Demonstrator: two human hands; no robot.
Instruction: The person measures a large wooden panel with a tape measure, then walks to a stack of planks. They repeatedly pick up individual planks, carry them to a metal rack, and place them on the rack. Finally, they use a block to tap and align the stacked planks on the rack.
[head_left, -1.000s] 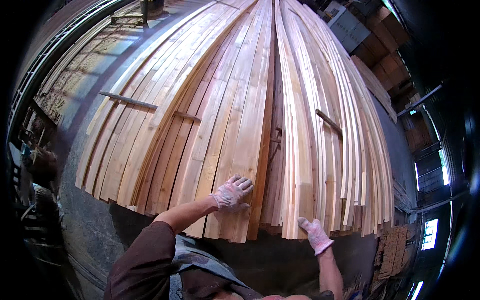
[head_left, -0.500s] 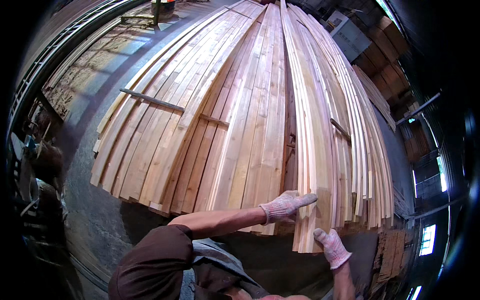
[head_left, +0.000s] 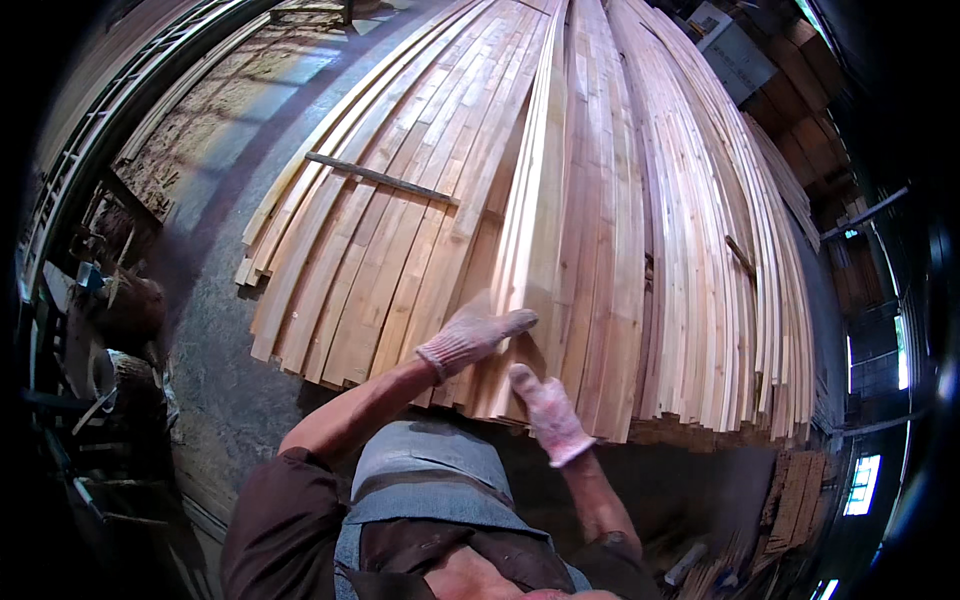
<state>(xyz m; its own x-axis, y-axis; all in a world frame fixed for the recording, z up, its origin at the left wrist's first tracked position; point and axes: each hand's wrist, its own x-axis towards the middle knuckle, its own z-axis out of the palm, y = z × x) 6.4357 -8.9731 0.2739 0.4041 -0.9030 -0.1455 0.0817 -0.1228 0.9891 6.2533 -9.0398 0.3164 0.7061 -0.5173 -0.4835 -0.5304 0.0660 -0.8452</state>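
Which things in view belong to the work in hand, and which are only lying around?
In the work, it seems:
left gloved hand, right gloved hand
long wooden strips at the hands
wooden boards beneath

Apparently just around:
dark stick across the boards, left
pale cabinet, upper right
stacked wood, lower right

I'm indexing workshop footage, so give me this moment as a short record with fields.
left hand: gloved, at the left side of a narrow board bundle
right hand: gloved, at the bundle's near end
other boards: pale wood, side by side
dark stick: lying across boards on the left
apron: blue-grey
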